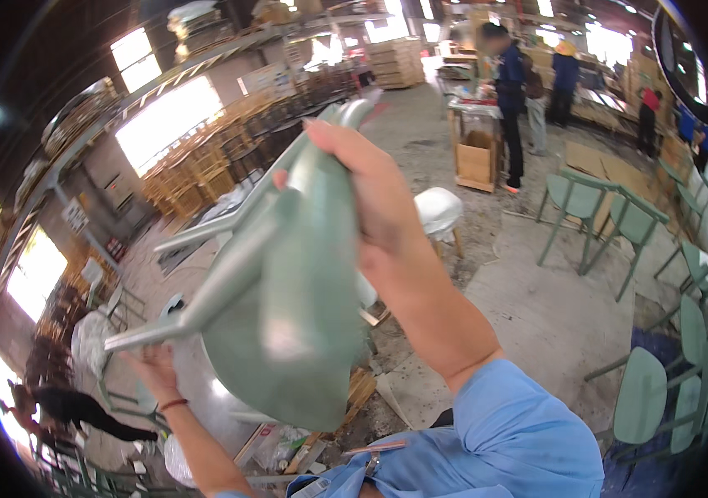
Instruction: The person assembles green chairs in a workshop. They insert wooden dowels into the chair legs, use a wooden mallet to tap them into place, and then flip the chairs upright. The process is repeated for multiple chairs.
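Observation:
A pale green chair [279, 365] is held up tilted in front of me, part of it blurred by motion. My right hand [366, 174] is closed round its broad curved rail at the top, with the thumb laid over the edge. Lower on the left, my left hand [153, 369] is at the end of one chair leg [150, 332], with the fingers partly hidden behind it. The seat slants down between my two arms. Below it lies a grey, shiny round surface [200, 386], partly covered by the chair.
Several green chairs [640, 394] stand along the right. A white-covered stool [438, 209] is just beyond my right forearm. Farther back, a person in dark clothes [510, 100] stands by a workbench [474, 106]. Another person [80, 407] bends over at far left. Clear plastic wrap [275, 448] lies below.

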Demonstrator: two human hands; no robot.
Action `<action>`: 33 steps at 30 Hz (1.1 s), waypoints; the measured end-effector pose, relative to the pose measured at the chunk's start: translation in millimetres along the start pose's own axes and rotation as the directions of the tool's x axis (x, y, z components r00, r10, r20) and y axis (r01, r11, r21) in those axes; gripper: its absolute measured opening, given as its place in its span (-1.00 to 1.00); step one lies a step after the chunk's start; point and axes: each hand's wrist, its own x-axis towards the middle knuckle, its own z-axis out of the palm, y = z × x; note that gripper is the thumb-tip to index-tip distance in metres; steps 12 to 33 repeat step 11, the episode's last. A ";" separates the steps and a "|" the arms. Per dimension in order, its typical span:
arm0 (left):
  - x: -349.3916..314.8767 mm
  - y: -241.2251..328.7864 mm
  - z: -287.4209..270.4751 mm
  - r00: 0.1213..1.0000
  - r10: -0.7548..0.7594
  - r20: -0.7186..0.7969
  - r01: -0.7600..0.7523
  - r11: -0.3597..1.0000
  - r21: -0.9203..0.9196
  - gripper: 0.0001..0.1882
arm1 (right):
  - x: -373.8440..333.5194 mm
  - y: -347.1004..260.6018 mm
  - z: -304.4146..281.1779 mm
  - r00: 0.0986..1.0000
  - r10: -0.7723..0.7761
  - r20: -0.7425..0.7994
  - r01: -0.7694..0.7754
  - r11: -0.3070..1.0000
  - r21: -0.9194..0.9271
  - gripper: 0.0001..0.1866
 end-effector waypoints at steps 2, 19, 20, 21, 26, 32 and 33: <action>16.9 0.5 35.5 0.993 0.116 0.024 -0.112 0.986 -0.124 -0.34 | -11.3 -43.4 -72.3 0.995 0.057 0.081 -0.063 0.996 0.071 -0.69; 18.4 -94.6 328.2 0.888 0.127 0.442 -0.058 0.984 -0.166 -0.72 | -25.2 -192.3 -361.4 0.999 -0.003 -0.044 0.009 0.990 0.140 -0.24; 18.4 -94.6 328.2 0.888 0.127 0.442 -0.058 0.984 -0.166 -0.72 | -25.2 -192.3 -361.4 0.999 -0.003 -0.044 0.009 0.990 0.140 -0.24; 18.4 -94.6 328.2 0.888 0.127 0.442 -0.058 0.984 -0.166 -0.72 | -25.2 -192.3 -361.4 0.999 -0.003 -0.044 0.009 0.990 0.140 -0.24; 18.4 -94.6 328.2 0.888 0.127 0.442 -0.058 0.984 -0.166 -0.72 | -25.2 -192.3 -361.4 0.999 -0.003 -0.044 0.009 0.990 0.140 -0.24; 18.4 -94.6 328.2 0.888 0.127 0.442 -0.058 0.984 -0.166 -0.72 | -25.2 -192.3 -361.4 0.999 -0.003 -0.044 0.009 0.990 0.140 -0.24; 18.4 -94.6 328.2 0.888 0.127 0.442 -0.058 0.984 -0.166 -0.72 | -25.2 -192.3 -361.4 0.999 -0.003 -0.044 0.009 0.990 0.140 -0.24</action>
